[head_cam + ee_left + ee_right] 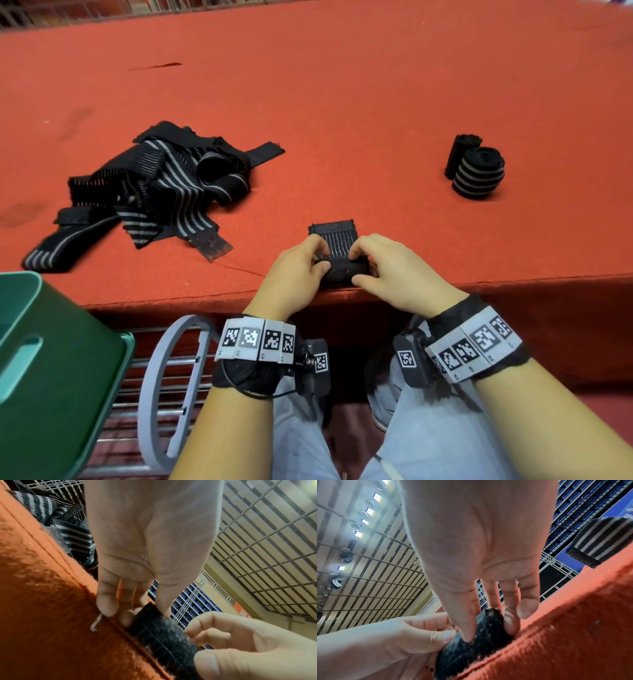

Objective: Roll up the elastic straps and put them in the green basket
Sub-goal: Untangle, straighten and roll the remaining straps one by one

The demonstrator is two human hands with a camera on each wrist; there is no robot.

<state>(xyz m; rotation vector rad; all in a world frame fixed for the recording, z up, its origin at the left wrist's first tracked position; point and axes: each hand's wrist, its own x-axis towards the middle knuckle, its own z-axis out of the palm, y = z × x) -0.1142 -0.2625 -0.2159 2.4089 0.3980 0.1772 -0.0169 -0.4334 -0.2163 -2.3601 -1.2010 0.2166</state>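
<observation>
Fingers of the left hand [294, 270] and right hand [394, 270] pinch both ends of the half-rolled strap [344, 269] at the worktop's [342, 102] near edge, keeping its coil tight.

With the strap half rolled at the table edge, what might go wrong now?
1. The strap sits right at the edge of the table; if the left hand or right hand slips, it may fall.
2. The free end still lies flat, so loosening the fingers could let the roll spring open.
</observation>
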